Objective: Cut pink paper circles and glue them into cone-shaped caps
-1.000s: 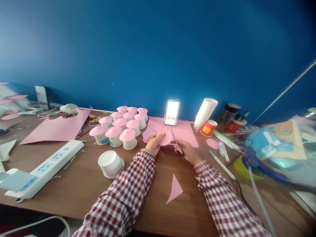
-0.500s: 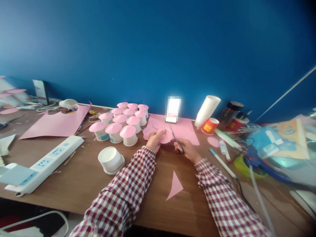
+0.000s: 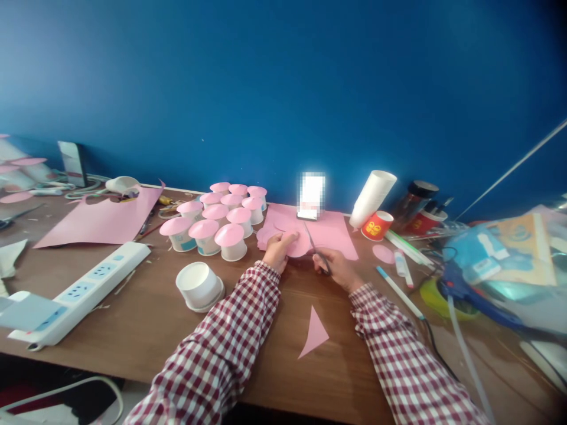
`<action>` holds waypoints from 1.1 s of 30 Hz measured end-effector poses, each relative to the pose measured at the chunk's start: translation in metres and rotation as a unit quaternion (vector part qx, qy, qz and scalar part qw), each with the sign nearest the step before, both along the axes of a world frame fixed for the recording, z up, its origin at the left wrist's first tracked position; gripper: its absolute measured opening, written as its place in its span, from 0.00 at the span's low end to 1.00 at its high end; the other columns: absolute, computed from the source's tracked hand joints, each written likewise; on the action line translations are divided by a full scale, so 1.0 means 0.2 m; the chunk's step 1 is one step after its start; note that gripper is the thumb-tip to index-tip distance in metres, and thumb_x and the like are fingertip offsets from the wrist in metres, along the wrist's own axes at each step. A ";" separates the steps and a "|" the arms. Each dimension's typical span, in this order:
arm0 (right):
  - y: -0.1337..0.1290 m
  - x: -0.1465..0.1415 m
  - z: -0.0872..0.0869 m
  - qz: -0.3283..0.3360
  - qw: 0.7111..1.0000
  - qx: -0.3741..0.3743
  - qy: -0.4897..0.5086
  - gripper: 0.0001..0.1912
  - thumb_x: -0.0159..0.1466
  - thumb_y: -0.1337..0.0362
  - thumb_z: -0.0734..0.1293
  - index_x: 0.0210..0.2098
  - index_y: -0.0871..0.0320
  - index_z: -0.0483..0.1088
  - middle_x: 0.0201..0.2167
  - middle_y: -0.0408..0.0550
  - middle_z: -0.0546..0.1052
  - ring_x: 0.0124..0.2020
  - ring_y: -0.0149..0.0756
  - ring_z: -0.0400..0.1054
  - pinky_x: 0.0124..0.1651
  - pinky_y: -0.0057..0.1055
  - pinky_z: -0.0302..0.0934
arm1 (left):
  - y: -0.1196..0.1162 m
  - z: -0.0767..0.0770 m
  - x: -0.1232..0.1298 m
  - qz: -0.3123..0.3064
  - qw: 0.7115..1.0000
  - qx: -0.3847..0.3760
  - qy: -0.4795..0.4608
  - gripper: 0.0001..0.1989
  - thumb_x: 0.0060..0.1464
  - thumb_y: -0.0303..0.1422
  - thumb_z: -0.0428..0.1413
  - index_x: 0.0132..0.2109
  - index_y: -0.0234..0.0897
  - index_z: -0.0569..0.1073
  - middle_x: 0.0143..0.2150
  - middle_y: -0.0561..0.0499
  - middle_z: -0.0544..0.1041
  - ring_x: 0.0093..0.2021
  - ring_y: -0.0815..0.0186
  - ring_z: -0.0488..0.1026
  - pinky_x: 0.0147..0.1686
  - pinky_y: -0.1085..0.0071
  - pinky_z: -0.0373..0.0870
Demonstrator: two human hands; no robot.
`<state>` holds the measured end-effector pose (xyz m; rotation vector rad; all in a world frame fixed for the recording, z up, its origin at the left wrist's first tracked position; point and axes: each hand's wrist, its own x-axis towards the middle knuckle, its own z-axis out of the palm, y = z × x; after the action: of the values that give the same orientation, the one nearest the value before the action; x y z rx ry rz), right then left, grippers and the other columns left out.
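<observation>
Head view: our left hand (image 3: 277, 251) pinches a rounded pink paper piece (image 3: 298, 243) between thumb and fingers, above a layer of pink sheets (image 3: 340, 229) lying near the blue wall (image 3: 266, 94). Our right hand (image 3: 337, 269) grips the scissors (image 3: 326, 265) by their handles, blades pointing away from us beside the right edge of that piece; they seem to meet the paper, though the view is too small for us to be sure. A phone (image 3: 306, 216) with a blurred-out screen stands upright behind our hands.

Nearer to us, a pointed pink scrap (image 3: 314, 334) lies on the brown worktop (image 3: 283, 360) between our checked sleeves. To our left we see twelve cups topped with pink discs (image 3: 230, 243) in close rows, with a white cup (image 3: 198, 284) in front of them. Farther left are a white power strip (image 3: 95, 283) and a pink sheet with curved cutouts (image 3: 104, 221).

To our right, a leaning stack of white cups (image 3: 372, 198) rises behind a red cup (image 3: 377, 226). A loose pink disc (image 3: 383, 254) lies near it, then a blue-capped pen (image 3: 400, 291) and a blue glue gun (image 3: 476, 302) over a yellow roll (image 3: 429, 298).
</observation>
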<state>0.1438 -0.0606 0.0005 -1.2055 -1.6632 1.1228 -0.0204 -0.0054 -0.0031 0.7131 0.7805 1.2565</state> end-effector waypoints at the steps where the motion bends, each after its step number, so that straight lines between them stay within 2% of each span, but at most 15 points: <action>1: 0.00 0.00 0.00 -0.001 1.000 -0.002 0.000 0.17 0.59 0.52 0.63 0.36 0.61 0.70 0.21 0.41 0.67 0.23 0.28 0.62 0.25 0.26 0.55 | 0.00 0.00 0.00 0.000 1.000 0.000 0.001 0.15 0.35 0.33 0.66 0.31 0.28 0.74 0.27 0.45 0.77 0.32 0.63 0.75 0.30 0.72 0.70; 33: -0.01 -0.01 0.02 -0.018 1.000 -0.002 -0.017 0.19 0.59 0.50 0.63 0.35 0.61 0.70 0.19 0.41 0.66 0.21 0.27 0.60 0.24 0.26 0.56 | -0.03 0.06 0.00 -0.003 1.000 -0.020 0.012 0.15 0.36 0.34 0.66 0.32 0.28 0.74 0.27 0.44 0.77 0.30 0.63 0.75 0.29 0.72 0.70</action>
<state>0.1422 -0.0622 0.0036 -1.2598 -1.6585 1.0896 -0.0203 -0.0110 0.0083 0.6985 0.8212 1.2248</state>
